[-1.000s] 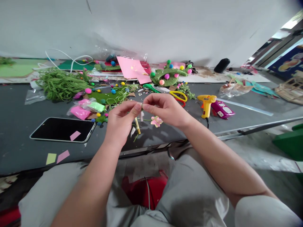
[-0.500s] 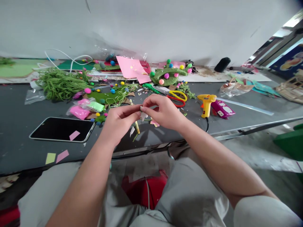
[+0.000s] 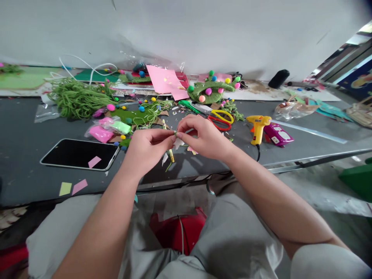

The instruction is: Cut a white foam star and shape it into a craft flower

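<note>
My left hand (image 3: pixel 145 149) and my right hand (image 3: pixel 202 136) meet fingertip to fingertip over the front of the table. Each is closed in a pinch. Between the tips sits something tiny and greenish, mostly hidden by the fingers. A whitish scrap (image 3: pixel 178 143) shows just below them; whether it is held or lies on the table I cannot tell. Under the hands are a yellow patterned stick (image 3: pixel 171 154) and a small pink and yellow piece (image 3: pixel 192 150). Behind my right hand lie scissors with a yellow and a red handle (image 3: pixel 222 120).
A phone (image 3: pixel 78 154) and paper scraps (image 3: pixel 65 188) lie at left. Beyond are green yarn (image 3: pixel 78 99), bagged pink clay-like material (image 3: pixel 100 132) and a green wreath with pompoms (image 3: pixel 207 93). At right stand a yellow glue gun (image 3: pixel 257 128) and a purple packet (image 3: pixel 279 135).
The view has shifted slightly, so the table's things appear a little further right and higher. My fingertips stay together, and a bit of green now shows between them.
</note>
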A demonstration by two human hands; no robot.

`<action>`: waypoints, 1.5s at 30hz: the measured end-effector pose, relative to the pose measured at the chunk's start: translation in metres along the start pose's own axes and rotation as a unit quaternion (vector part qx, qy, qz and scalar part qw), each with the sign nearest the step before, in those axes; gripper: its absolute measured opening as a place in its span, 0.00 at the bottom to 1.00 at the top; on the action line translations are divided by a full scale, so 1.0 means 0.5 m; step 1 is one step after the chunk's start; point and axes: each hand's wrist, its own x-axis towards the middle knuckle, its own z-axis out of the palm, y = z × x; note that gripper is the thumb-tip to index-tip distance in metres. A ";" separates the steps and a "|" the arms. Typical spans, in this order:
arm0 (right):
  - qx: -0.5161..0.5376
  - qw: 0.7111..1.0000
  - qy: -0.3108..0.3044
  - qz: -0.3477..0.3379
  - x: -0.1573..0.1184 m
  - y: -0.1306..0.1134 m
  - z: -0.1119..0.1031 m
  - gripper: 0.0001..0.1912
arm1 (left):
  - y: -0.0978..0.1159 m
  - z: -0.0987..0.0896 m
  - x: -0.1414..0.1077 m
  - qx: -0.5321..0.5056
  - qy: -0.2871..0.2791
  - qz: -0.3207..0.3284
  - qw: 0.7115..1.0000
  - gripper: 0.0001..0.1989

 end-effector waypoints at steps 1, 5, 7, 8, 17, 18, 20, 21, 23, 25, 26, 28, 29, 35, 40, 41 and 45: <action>0.002 1.000 -0.003 -0.002 0.000 -0.001 -0.001 0.03 | 0.000 0.000 0.000 0.006 0.001 0.001 1.000 0.14; 0.020 1.000 -0.002 -0.002 -0.002 -0.004 -0.002 0.03 | 0.001 0.001 -0.002 -0.002 0.014 0.002 1.000 0.12; 0.031 1.000 0.001 -0.003 -0.003 -0.005 -0.001 0.03 | 0.004 0.002 -0.003 -0.024 0.017 -0.006 1.000 0.12; 0.035 0.999 0.002 -0.003 -0.003 -0.006 -0.001 0.03 | 0.006 0.002 -0.003 -0.031 0.017 -0.013 0.999 0.11; 0.038 0.999 -0.003 -0.011 -0.005 -0.008 -0.004 0.04 | 0.009 -0.001 -0.007 0.006 0.012 -0.011 1.000 0.06; 0.038 0.999 -0.003 -0.013 -0.005 -0.008 -0.004 0.04 | 0.010 -0.001 -0.007 0.016 0.012 -0.006 1.000 0.06; 0.038 0.999 0.000 -0.019 -0.007 -0.007 -0.004 0.04 | 0.015 0.000 -0.009 0.045 0.015 0.010 0.999 0.06; 0.040 0.999 0.002 -0.023 -0.008 -0.007 -0.005 0.04 | 0.019 0.001 -0.009 0.063 0.019 0.020 0.998 0.06; 0.048 0.998 0.005 -0.032 -0.012 -0.006 -0.006 0.04 | 0.025 0.002 -0.011 0.095 0.030 0.041 0.994 0.06; 0.057 0.998 0.012 -0.039 -0.016 -0.006 -0.009 0.04 | 0.029 0.003 -0.013 0.113 0.043 0.061 0.991 0.05; 0.058 0.997 0.020 -0.041 -0.019 -0.006 -0.012 0.04 | 0.030 0.003 -0.013 0.116 0.049 0.070 0.990 0.05; 0.049 0.997 0.045 -0.034 -0.026 -0.005 -0.023 0.03 | 0.030 0.002 -0.013 0.119 0.059 0.084 0.988 0.06; 0.039 0.997 0.059 -0.021 -0.030 -0.004 -0.030 0.03 | 0.029 0.003 -0.013 0.122 0.064 0.089 0.986 0.06; 0.006 0.960 -0.197 0.197 -0.088 0.002 -0.127 0.13 | 0.029 0.012 -0.016 0.154 0.085 0.120 0.977 0.06; -0.030 0.842 -0.370 0.391 -0.187 0.020 -0.248 0.24 | 0.029 0.021 -0.017 0.160 0.095 0.123 0.975 0.06; -0.068 0.842 -0.341 0.412 -0.207 0.027 -0.271 0.27 | 0.029 0.022 -0.017 0.157 0.095 0.121 0.976 0.06; -0.242 0.815 -0.116 0.514 -0.253 0.077 -0.331 0.36 | 0.027 0.027 -0.013 0.131 0.095 0.114 0.980 0.07</action>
